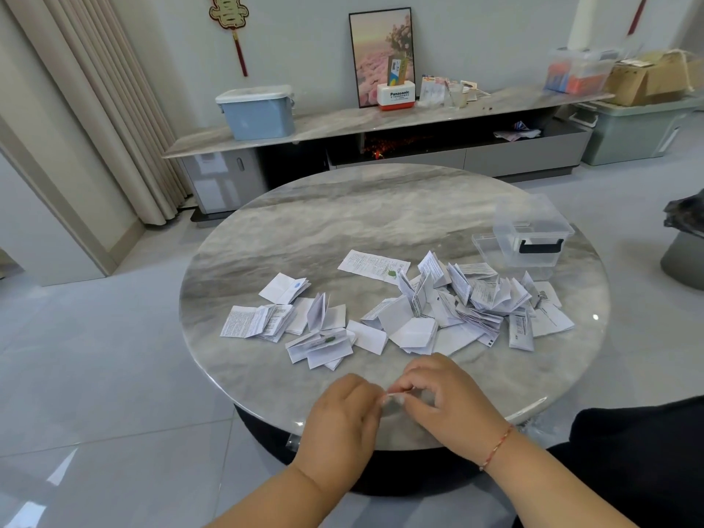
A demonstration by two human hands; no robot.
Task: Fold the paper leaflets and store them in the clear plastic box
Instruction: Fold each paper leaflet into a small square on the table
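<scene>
Many white printed paper leaflets (411, 310) lie scattered across the middle of a round grey marble table (343, 222), most folded small, one long leaflet (373, 265) lying flat. A clear plastic box (531, 238) with a black handle stands at the table's right side, its lid beside it. Near the table's front edge my left hand (341, 417) and my right hand (449, 398) meet, both pinching one small folded leaflet (394, 395) between their fingertips. Most of that leaflet is hidden by my fingers.
Behind the table runs a long low cabinet (381, 120) holding a blue lidded bin (257, 112), a framed picture and small items. Curtains hang at the left. Storage boxes stand at the far right. Glossy tiled floor surrounds the table.
</scene>
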